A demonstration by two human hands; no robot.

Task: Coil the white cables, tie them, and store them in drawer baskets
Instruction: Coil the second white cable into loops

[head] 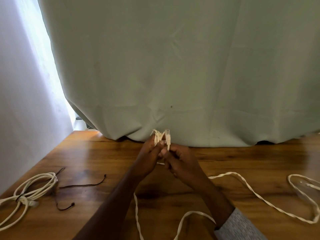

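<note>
My left hand (pixel 150 154) and my right hand (pixel 180 161) meet over the middle of the wooden table (pixel 242 161). The left grips a small bunch of folded white cable loops (pixel 156 135) that stick up above its fingers. The right pinches the same flat white cable just below its clear plug end (pixel 167 135), which points upward. The rest of this cable (pixel 242 183) trails right across the table in loose loops and back under my forearms. A second white cable (pixel 34 186), coiled and bound with a dark tie, lies at the left.
Two loose dark ties lie on the table left of my arms, one long (pixel 83 185) and one short (pixel 65 207). A pale green curtain (pixel 173 66) hangs to the table's far edge. A white wall (pixel 20 101) stands at the left.
</note>
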